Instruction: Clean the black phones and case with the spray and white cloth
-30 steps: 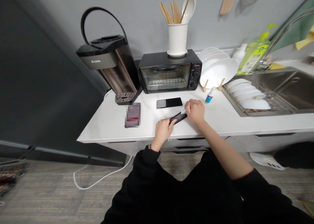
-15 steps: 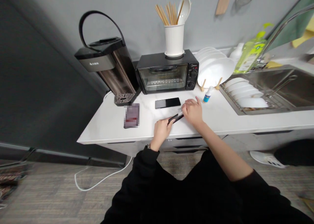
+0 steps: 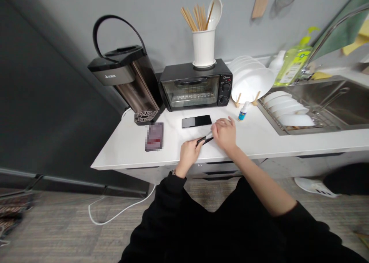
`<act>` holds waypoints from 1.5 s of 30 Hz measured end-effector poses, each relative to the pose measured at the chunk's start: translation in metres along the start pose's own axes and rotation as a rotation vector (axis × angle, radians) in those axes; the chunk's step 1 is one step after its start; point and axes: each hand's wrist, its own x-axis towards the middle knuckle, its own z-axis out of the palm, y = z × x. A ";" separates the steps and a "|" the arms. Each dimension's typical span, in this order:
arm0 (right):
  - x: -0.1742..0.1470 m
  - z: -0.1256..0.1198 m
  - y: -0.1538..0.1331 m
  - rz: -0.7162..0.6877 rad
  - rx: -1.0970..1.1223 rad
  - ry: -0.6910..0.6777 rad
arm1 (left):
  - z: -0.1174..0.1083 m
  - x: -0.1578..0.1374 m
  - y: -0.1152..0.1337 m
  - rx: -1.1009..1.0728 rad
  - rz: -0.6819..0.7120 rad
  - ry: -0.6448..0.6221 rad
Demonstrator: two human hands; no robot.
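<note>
Over the counter's front part, my left hand (image 3: 189,152) is closed round one end of a slim black object (image 3: 205,140), seen nearly edge-on, so its exact kind is unclear. My right hand (image 3: 224,134) is bent over the object's other end, fingers curled. A small pale grey piece (image 3: 209,134) shows at these fingertips, against the black object; I cannot make out what it is. Just beyond the hands lies a black smartphone (image 3: 196,121), face up. A small white spray bottle with a blue label (image 3: 243,111) stands right of my right hand.
A blurred-out packet (image 3: 155,136) lies on the white counter (image 3: 121,151) at left, before a water dispenser (image 3: 127,78). Behind are a toaster oven (image 3: 196,87) and racked plates (image 3: 252,80). To the right is a sink (image 3: 340,101) with bowls (image 3: 288,109).
My right hand has shifted slightly left and its fingers have drawn in a little over the black object. The left hand keeps its hold. The camera view has moved slightly.
</note>
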 end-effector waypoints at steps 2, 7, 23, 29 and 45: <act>-0.008 0.005 -0.030 -0.160 0.081 -0.060 | 0.002 0.001 -0.003 0.053 -0.034 -0.040; 0.001 0.009 -0.028 -0.220 0.041 -0.151 | 0.002 0.001 -0.006 0.084 -0.055 -0.046; 0.014 0.012 -0.002 -0.186 -0.037 -0.105 | 0.003 -0.001 -0.005 0.008 -0.038 -0.009; 0.015 0.009 0.008 -0.050 -0.085 -0.019 | 0.001 0.000 0.001 0.023 -0.036 0.003; 0.015 0.009 0.006 -0.047 -0.021 -0.049 | 0.000 0.002 0.002 -0.003 -0.055 0.017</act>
